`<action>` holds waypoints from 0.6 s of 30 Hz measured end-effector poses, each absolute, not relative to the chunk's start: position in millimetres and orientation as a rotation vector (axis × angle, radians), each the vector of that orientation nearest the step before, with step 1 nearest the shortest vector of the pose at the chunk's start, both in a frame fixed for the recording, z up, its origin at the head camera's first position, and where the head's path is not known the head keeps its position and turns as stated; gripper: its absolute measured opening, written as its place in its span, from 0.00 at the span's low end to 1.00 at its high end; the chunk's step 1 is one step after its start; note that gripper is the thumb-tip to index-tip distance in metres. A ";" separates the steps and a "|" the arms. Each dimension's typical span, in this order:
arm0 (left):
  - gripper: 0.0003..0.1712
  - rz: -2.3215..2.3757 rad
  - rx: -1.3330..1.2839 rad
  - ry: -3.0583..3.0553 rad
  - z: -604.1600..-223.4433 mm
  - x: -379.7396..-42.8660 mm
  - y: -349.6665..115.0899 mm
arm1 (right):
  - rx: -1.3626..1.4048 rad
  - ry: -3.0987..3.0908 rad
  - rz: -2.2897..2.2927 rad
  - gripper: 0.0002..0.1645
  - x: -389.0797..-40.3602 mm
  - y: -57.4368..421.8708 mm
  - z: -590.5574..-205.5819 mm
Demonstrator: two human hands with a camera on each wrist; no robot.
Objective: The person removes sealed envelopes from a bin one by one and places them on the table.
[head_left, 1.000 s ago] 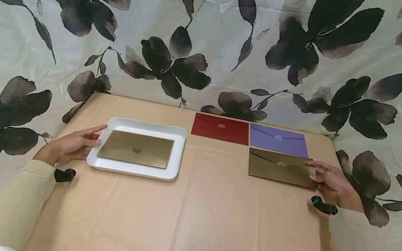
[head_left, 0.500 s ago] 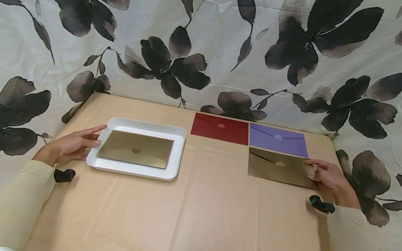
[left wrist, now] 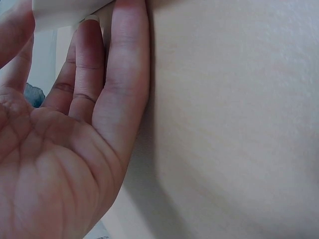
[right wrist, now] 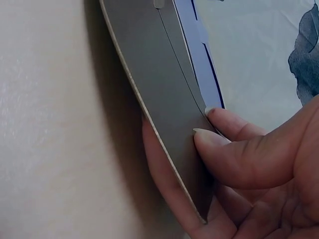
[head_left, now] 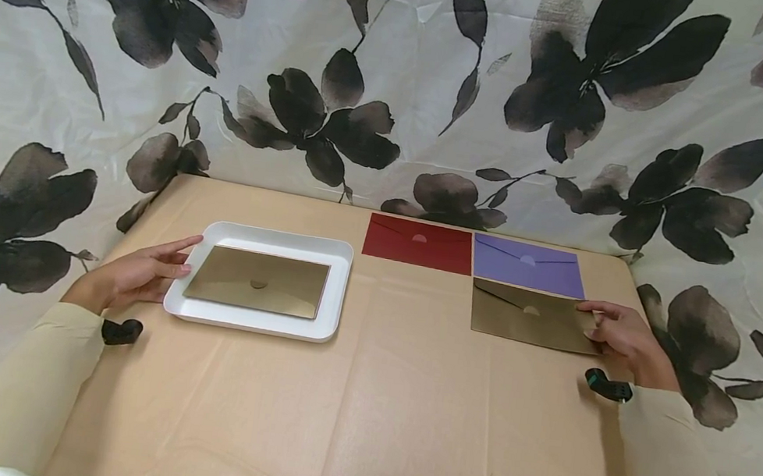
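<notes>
My left hand point(head_left: 137, 277) holds the left rim of a white tray point(head_left: 258, 324); in the left wrist view, the tray's edge point(left wrist: 65, 12) lies between thumb and fingers. A gold envelope point(head_left: 261, 267) lies flat in the tray. On the right, my right hand point(head_left: 627, 338) pinches the right end of another gold envelope point(head_left: 521, 317). The right wrist view has the thumb on the face of this gold envelope point(right wrist: 154, 64), with other fingers behind its edge. It is slightly bowed, and its near edge appears raised off the table.
A red envelope point(head_left: 418, 250) and a purple envelope point(head_left: 526, 274) lie side by side at the table's back edge, just beyond the held one. The table point(head_left: 346, 422) has a tan cover. Behind it hangs a white cloth point(head_left: 435, 79) with dark flowers.
My right hand has shifted slightly left along the gold envelope's right end, which has barely moved. The left hand, tray and other envelopes look the same.
</notes>
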State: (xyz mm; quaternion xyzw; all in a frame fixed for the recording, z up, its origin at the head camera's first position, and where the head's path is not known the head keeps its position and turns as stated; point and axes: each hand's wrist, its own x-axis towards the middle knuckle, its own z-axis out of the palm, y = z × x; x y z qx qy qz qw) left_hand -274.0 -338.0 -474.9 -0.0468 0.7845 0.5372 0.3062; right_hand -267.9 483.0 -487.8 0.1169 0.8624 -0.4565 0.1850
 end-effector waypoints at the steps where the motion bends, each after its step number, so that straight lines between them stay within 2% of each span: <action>1: 0.49 1.419 -0.123 2.079 -474.6 -273.9 -337.8 | 0.331 2.433 -1.281 0.34 -268.4 483.0 -487.7; 18: 0.49 1.443 -0.133 2.071 -475.9 -273.9 -338.9 | 0.321 2.500 -1.203 0.32 -271.5 474.9 -483.7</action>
